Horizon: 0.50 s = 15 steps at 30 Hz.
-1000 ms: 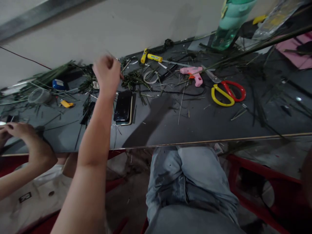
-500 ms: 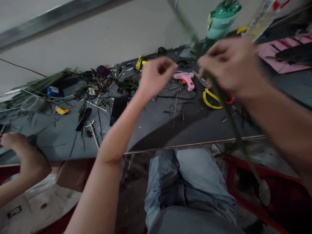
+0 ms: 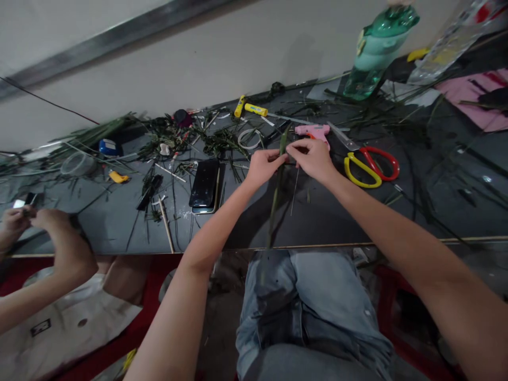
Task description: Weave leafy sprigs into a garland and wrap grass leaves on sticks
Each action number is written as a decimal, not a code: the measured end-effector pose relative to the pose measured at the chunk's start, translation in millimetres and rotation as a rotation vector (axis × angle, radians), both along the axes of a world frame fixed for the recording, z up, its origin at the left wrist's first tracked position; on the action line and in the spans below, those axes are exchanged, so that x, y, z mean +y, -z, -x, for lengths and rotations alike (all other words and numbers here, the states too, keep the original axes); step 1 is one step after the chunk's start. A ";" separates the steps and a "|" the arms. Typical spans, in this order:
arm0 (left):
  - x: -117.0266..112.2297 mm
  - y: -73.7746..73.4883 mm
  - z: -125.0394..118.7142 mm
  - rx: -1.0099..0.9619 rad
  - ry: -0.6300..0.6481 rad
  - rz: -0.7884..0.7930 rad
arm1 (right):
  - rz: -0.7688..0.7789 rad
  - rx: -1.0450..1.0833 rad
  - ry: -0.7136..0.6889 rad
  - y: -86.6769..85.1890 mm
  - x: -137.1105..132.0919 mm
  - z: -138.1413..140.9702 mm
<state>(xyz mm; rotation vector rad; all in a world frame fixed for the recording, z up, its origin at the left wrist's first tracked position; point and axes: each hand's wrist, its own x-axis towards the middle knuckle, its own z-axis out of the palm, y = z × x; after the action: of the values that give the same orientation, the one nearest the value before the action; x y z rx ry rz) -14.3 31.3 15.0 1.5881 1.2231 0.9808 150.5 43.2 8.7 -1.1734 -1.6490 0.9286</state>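
Note:
A long, narrow green leaf strip [image 3: 274, 203] hangs down in front of me, its lower end reaching past the table edge. My left hand [image 3: 265, 168] is closed on its upper part, thumb against the strip. From the other side my right hand [image 3: 313, 160] pinches at the strip's edge, its fingertips almost meeting the left ones. Behind my right hand lies a pink glue gun [image 3: 311, 129], partly covered by the fingers. Scissors with one red and one yellow handle [image 3: 363, 174] rest to the right of that hand.
A black phone [image 3: 204, 183] lies left of my hands. Leaf scraps [image 3: 216, 142] and two yellow tubes [image 3: 256, 109] lie toward the wall. A green bottle [image 3: 365, 66] stands at the back right. At far left, another person's hands [image 3: 51, 219] work over the table.
My right hand has come down and left, bringing the leaf strip to my left hand. My left hand has lowered and now grips the strip too.

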 end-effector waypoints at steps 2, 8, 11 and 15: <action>2.0 9.9 -0.1 -0.147 0.037 0.117 | 0.064 0.053 0.025 5.0 -1.7 -1.7; 3.2 34.6 2.1 -0.382 0.165 0.295 | 0.242 0.373 -0.089 18.5 -4.7 -3.6; 3.8 42.7 -1.6 -0.390 0.146 0.186 | 0.260 0.375 -0.174 21.1 -5.7 -6.8; 1.6 49.7 -7.6 -0.506 -0.057 0.064 | 0.215 0.329 -0.167 20.9 -7.7 -7.3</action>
<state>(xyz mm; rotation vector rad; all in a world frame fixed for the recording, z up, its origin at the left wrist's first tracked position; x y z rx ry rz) -6.8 32.9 -34.7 1.1603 0.9362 1.2706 157.8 35.5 -12.1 -0.9677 -1.4197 1.3557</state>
